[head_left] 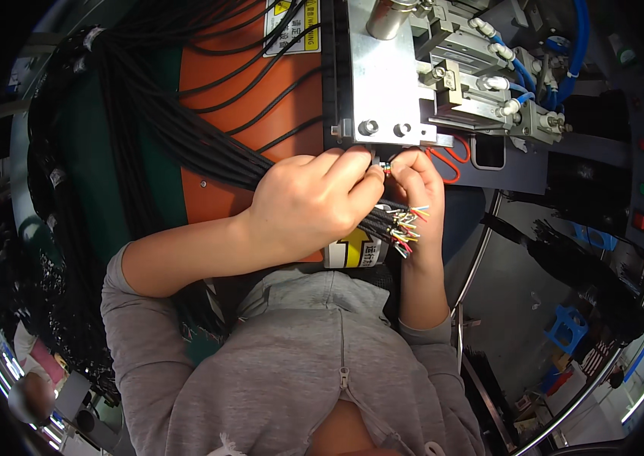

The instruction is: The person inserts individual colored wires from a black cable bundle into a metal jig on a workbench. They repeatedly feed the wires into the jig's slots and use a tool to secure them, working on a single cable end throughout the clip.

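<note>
My left hand (314,205) is closed around a thick bundle of black cables (185,121) whose stripped ends fan out in coloured wires (406,228) just right of the hand. My right hand (417,182) pinches one thin wire end (385,167) together with the left fingertips. Both hands meet just below the metal plate (383,83) of a grey machine, under its two bolts. The bundle trails away to the upper left over an orange surface (223,83).
The machine's pneumatic block with blue hoses (535,76) sits at the upper right. A red wire loop (451,163) hangs beside my right hand. A panel with red and green buttons (640,182) stands at the far right. More black cable bundles (588,273) lie lower right.
</note>
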The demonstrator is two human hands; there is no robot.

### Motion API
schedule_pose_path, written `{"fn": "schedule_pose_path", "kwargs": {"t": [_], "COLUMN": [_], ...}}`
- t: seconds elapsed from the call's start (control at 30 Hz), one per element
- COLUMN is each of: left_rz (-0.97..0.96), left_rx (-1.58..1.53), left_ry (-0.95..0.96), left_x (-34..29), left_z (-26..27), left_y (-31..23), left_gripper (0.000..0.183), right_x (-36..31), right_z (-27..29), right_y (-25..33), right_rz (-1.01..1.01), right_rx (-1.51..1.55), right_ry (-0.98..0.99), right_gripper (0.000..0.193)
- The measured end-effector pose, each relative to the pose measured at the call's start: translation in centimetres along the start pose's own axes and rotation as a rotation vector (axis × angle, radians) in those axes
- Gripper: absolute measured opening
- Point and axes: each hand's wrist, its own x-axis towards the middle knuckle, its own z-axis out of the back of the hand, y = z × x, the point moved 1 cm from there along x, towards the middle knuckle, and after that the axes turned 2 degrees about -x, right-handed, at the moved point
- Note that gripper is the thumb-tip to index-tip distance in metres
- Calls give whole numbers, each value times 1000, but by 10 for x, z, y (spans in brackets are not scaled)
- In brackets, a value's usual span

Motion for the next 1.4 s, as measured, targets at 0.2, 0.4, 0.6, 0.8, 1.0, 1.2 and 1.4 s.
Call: {"fn": "schedule_pose_path", "kwargs": {"t": [0.2,0.4,0.6,0.8,1.0,1.2,1.4], "left_rz": [69,93,88,-11,-44,6,50], "left_rx": [-5,112,11,-233,-344,-379,-391], "left_ry": [20,168,187,25,10,-144,-81], "left_x": [0,-6,-8,2,-3,3,3], "left_z": [5,15,17,24,22,23,26], "left_y": [-2,-9,-1,1,2,5,3], "left_gripper": [18,20,24,35,30,22,18], "right_x": [-4,1,-10,-13,-16,-23,-22], "right_z": [-18,-3,15,11,-10,-29,-25], "right_y": [8,-5,25,22,29,39,33], "right_rz": [451,282,715,717,867,1194,665], "right_rx": [-379,-262,-304,-77,-230,-728,-233], "right_ry": [-152,-93,321,285,211,-194,69], "right_gripper": [10,5,22,16,22,30,12]}}
